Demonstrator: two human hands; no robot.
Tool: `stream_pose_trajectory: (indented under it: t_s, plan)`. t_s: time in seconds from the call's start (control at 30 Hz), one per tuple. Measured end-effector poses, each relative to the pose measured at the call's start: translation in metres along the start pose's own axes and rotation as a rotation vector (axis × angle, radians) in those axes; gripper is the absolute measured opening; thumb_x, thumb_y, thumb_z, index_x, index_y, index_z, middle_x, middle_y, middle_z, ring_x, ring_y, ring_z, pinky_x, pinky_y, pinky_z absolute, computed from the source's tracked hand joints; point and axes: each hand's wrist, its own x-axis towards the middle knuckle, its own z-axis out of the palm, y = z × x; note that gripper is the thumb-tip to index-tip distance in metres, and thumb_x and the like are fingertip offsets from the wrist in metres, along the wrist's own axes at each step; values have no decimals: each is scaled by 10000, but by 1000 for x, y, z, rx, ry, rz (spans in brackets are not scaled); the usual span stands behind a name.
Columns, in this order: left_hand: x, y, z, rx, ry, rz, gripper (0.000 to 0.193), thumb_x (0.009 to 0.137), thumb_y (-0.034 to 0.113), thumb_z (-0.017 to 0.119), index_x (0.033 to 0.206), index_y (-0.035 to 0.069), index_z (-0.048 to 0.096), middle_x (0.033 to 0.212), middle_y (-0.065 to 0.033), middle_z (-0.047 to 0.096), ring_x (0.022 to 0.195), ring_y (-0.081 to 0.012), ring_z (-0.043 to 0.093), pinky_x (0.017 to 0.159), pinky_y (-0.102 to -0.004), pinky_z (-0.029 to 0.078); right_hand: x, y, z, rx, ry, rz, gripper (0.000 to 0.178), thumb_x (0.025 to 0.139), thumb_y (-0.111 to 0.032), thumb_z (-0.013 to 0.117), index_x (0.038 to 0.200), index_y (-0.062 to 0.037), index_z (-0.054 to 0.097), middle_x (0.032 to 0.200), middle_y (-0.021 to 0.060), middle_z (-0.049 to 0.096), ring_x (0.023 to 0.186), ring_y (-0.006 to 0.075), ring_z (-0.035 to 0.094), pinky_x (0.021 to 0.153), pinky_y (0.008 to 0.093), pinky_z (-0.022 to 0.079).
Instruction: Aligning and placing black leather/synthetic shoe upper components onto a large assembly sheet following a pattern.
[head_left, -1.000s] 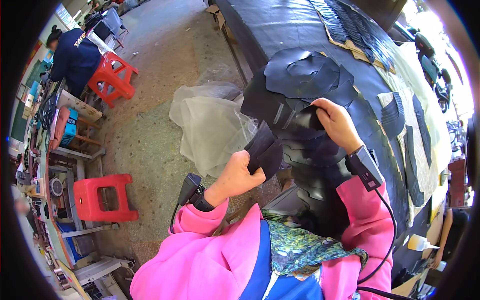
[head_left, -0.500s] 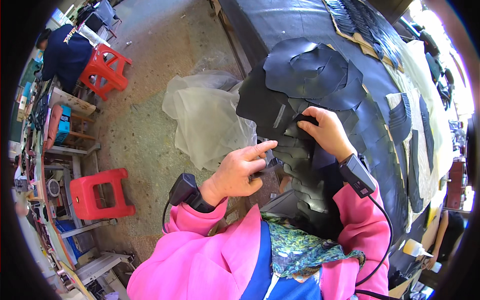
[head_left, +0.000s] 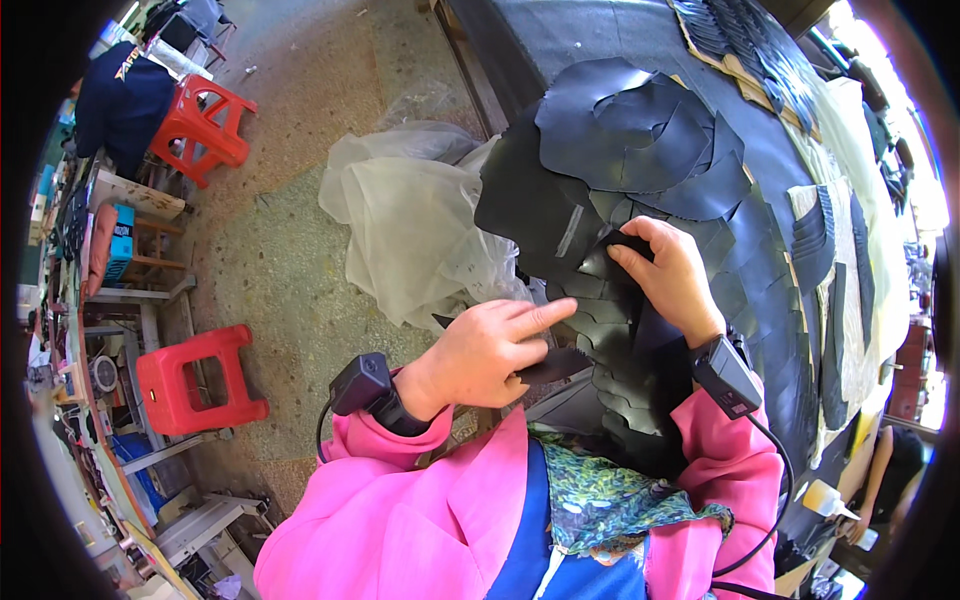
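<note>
My right hand [head_left: 670,275] pinches the edge of a black leather-like piece [head_left: 608,246] between thumb and fingers. That piece lies by a column of overlapping black scalloped pieces [head_left: 605,325] at the table's near side. My left hand [head_left: 485,350] is closed, its index finger pointing toward the column. From beneath its thumb sticks out a flat dark piece with a jagged edge [head_left: 556,366], and a dark tip shows behind the knuckles. Beyond my hands lie large wavy-edged black sheets [head_left: 625,130], stacked loosely, with a short shiny strip [head_left: 570,230] on the nearest one.
Crumpled translucent plastic [head_left: 400,220] lies left of the table. Two red stools [head_left: 200,378] stand on the floor further left. On the table's right are a pale cloth [head_left: 835,290] with black cut pieces and a squeeze bottle [head_left: 826,498]. A person's arm [head_left: 880,465] shows at right.
My left hand has shifted slightly right and down, and the jagged dark piece under it shows more. My right hand has moved slightly right, still pinching the black piece.
</note>
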Motion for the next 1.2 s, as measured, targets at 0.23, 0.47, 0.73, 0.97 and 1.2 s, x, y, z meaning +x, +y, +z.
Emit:
stream_pose_trajectory:
  t_s: [0.23,0.47,0.73,0.97,1.2]
  plan:
    - [-10,27,-27,-254,-203,173,244,545,201,674,643,51,508,1216,-159,545,798,-308,608,677,-362,492,0,3,1,-14,0,-20,246,752,-178,667,912,-5,593,869,162,621,824,341,593,715,376,464]
    - [1,8,-10,22,-77,-2,259,508,157,675,569,38,454,1307,-160,472,694,-264,587,611,-358,462,0,3,3,5,8,-13,246,755,-183,666,916,-12,594,878,155,622,826,335,596,715,372,466]
    - [14,-11,1,111,-110,-53,200,506,115,653,578,28,489,1346,-152,429,689,-255,570,621,-355,458,-2,0,5,-40,31,-25,227,758,-180,664,902,-20,596,880,144,623,807,326,599,710,370,468]
    - [18,-14,3,121,-62,-36,185,522,119,649,588,21,506,1316,-140,452,732,-251,571,658,-349,467,-5,-8,7,-67,186,-109,149,765,-137,651,829,-43,556,798,105,565,686,305,584,595,359,467]
    - [18,-11,2,132,-78,-40,165,509,106,640,576,16,519,1301,-145,461,786,-263,567,694,-352,466,-2,-3,11,-140,216,-117,109,782,-116,626,798,-57,535,760,96,544,649,306,565,561,379,452]
